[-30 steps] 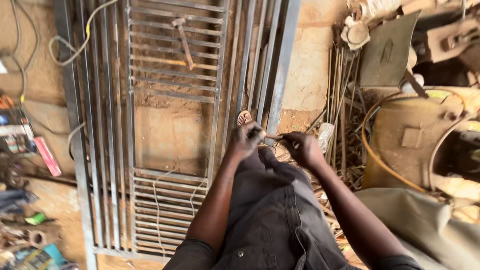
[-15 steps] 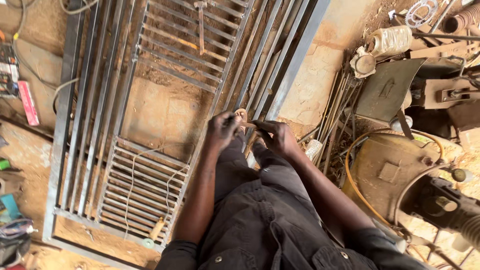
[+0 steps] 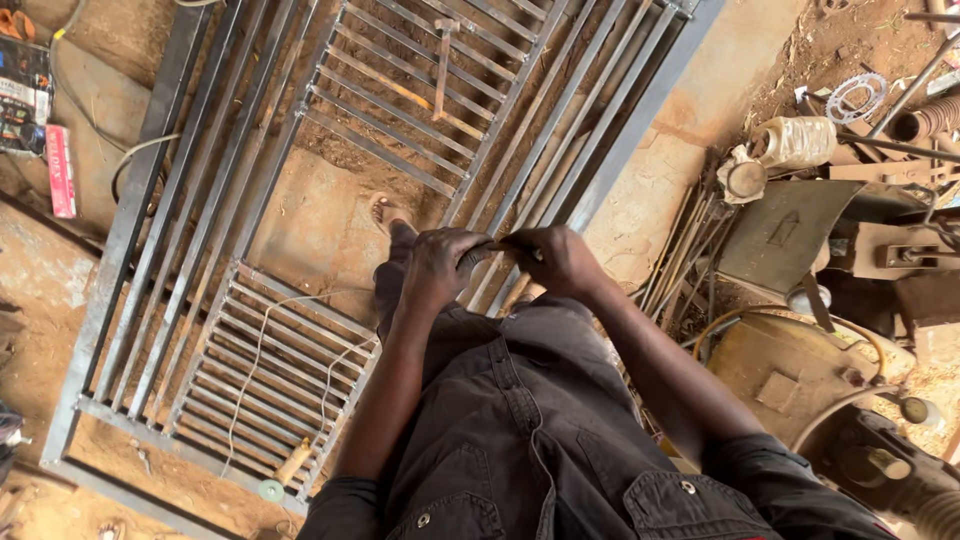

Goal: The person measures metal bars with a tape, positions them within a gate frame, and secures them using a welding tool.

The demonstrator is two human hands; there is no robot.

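Fingers of both hands [image 3: 500, 262] hide a small dark item above the gate [image 3: 300, 200]

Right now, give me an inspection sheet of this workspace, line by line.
Surface: bare reddish dirt ground, dusty, with a paler slab at the frame's right side.
Job's things: a small dark object pinched between both hands; too hidden to identify. Below lies a grey metal bar frame, flat on the ground.
Clutter: hammer lying on the bars; wooden-handled tool near the frame's bottom corner; scrap metal sheet and rods at right.
Grippers: left hand and right hand closed together at the object.
Cables: thin pale wire over the lower bars.
Surroundings: sandalled foot inside the frame; red box at left.
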